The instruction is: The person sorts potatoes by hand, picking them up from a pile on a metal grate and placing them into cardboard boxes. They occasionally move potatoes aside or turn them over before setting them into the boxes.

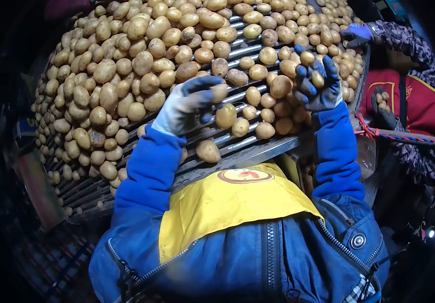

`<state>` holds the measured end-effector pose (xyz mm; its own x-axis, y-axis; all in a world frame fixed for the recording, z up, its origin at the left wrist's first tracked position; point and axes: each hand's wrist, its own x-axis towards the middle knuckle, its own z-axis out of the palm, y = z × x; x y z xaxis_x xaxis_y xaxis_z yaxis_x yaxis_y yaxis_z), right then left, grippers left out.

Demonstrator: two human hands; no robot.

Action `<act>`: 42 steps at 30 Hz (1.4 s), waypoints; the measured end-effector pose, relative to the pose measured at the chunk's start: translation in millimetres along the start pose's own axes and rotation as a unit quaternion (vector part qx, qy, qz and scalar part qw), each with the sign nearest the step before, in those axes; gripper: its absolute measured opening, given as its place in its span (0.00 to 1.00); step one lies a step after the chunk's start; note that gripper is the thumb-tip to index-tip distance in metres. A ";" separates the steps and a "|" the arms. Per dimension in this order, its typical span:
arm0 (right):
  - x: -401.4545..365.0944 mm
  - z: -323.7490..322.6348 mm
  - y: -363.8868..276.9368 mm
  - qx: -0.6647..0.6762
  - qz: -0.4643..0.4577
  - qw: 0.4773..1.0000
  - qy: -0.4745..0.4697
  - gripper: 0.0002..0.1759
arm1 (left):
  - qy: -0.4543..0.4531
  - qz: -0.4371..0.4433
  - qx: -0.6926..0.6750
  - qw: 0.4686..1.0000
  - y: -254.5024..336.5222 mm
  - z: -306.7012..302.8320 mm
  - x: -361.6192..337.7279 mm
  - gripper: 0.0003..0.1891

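Note:
My left hand (184, 106), in a dirty grey-white and blue glove, curls its fingers around a potato (219, 93) above the metal bars. Just below those fingertips lies a larger yellow potato (226, 116). On the right, my right hand (323, 88), in a dark blue-grey glove, is turned palm up with bent fingers. It holds a small potato (317, 79) in the palm, and another small one (306, 58) sits at the fingertips. Between my hands, several loose potatoes (280, 87) rest on the bars.
A large heap of potatoes (106, 70) covers the left and back of the bar table (237, 50). Its metal front edge (258, 154) runs before my yellow apron (227, 207). At right, a co-worker's purple-gloved hand (357, 33) reaches in; their other gloved hand (385, 113) holds small potatoes near a rope (404, 137).

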<state>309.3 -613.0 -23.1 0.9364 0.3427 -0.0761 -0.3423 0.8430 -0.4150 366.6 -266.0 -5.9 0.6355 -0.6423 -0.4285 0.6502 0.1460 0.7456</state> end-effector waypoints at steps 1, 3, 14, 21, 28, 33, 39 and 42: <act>-7.5 0.0 10.3 0.037 -0.008 0.999 -0.013 0.31 | -0.025 0.027 -0.123 0.992 -11.1 -12.9 -4.3 0.23; -12.1 1.2 27.9 0.044 0.030 0.999 0.011 0.28 | -0.179 0.094 -0.268 0.942 -29.3 -27.3 -8.0 0.27; 80.3 99.2 162.0 -0.899 0.067 0.425 -0.086 0.30 | 0.286 0.057 -0.124 0.948 -11.8 -66.0 -74.7 0.16; 116.6 73.3 106.0 -0.963 0.155 0.220 0.021 0.25 | 0.479 0.118 0.208 0.845 7.6 -82.1 -108.7 0.18; 125.1 49.4 59.1 -0.936 0.010 0.338 0.094 0.29 | 0.428 0.221 0.591 0.647 -1.5 -101.2 -72.5 0.29; 217.2 53.7 45.9 -0.922 -0.126 0.365 0.009 0.29 | 0.403 0.123 0.633 0.649 15.1 -92.4 -5.6 0.44; 339.7 40.8 60.0 -0.921 0.014 0.386 -0.052 0.41 | 0.359 0.075 0.614 0.699 34.5 -85.7 21.4 0.52; 335.1 55.0 60.5 -0.928 0.086 0.360 -0.044 0.42 | 0.347 0.024 0.589 0.729 43.0 -72.8 20.9 0.52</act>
<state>598.1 -424.3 -23.8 0.8794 0.4052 -0.2501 0.3241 -0.8941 -0.3090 438.2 -218.3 -20.0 0.9694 -0.0626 -0.2372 0.0706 -0.8548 0.5141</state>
